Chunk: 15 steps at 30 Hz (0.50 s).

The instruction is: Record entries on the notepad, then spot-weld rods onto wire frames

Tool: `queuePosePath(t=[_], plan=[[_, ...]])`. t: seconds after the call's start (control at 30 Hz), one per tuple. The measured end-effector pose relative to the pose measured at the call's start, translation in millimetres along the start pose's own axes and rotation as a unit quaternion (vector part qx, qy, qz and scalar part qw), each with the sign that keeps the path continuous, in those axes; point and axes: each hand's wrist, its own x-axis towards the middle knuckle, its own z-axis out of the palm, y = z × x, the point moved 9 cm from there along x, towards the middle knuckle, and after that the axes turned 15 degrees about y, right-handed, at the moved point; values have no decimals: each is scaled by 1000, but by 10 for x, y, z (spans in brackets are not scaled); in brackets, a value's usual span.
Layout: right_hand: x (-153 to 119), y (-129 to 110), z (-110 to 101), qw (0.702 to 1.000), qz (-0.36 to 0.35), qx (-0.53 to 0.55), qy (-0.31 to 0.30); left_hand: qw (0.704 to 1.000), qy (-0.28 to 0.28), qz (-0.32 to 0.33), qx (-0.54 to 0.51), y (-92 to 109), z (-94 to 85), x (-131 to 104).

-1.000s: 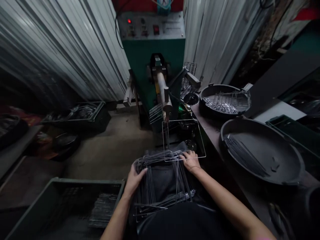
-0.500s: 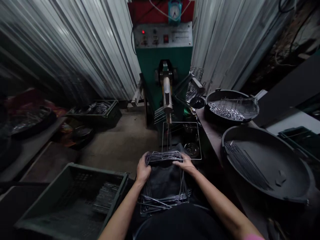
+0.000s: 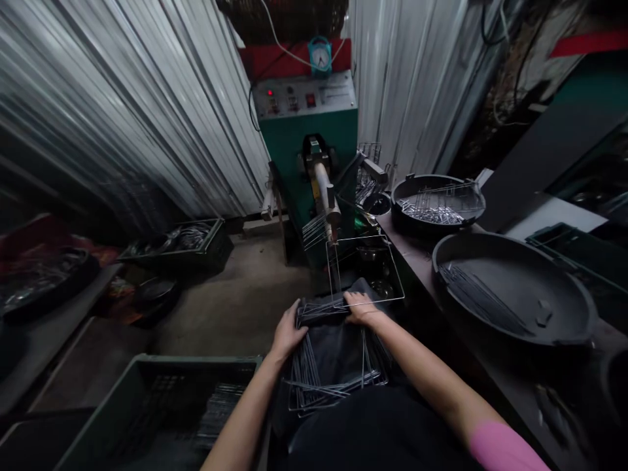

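A stack of rectangular wire frames [image 3: 307, 366] lies across my lap over dark cloth. My left hand [image 3: 288, 332] is wrapped round the stack's far left corner, thumb on the inner side. Over the far edge, near the right corner, my right hand [image 3: 362, 309] has its fingers curled on the wires. Just beyond it, a single wire frame [image 3: 396, 268] hangs tilted at the tip of the green machine's arm [image 3: 324, 186]; its near side crosses above my right hand. Whether that wire touches the hand I cannot tell.
A green crate [image 3: 196, 361] with short metal pieces stands at lower left. On the right bench are a large round pan [image 3: 510, 281] with thin rods and a smaller pan [image 3: 436, 183] of wire parts. Another crate [image 3: 216, 245] sits on the floor behind.
The view has swung right and tilted. My right hand has shifted inward over the far edge of the stack; my left hand keeps its corner. The single frame now hangs more askew.
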Motion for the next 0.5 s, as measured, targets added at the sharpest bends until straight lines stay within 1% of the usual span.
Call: queuePosePath(t=[0.03, 0.1, 0.13, 0.17, 0.23, 0.37, 0.43, 0.5], plan=[[5, -6, -1, 1000, 11, -13, 2, 997, -21, 48, 59, 100, 21, 44], [-8, -15, -17, 999, 22, -29, 10, 974, -82, 138, 159, 285, 115, 98], [-24, -8, -31, 999, 23, -35, 15, 960, -115, 166, 193, 346, 169, 109], [-44, 12, -52, 999, 24, -40, 20, 950, -139, 181, 215, 387, 208, 119], [-89, 90, -106, 998, 26, -49, 27, 940, -164, 181, 240, 421, 254, 129], [-145, 289, -220, 998, 28, -55, 31, 940, -149, 158, 263, 432, 299, 63], [-153, 336, -247, 998, 24, -51, 29, 941, -142, 160, 263, 436, 332, -18], [-169, 336, -236, 999, 19, -45, 19, 940, -150, 170, 254, 433, 375, -108]])
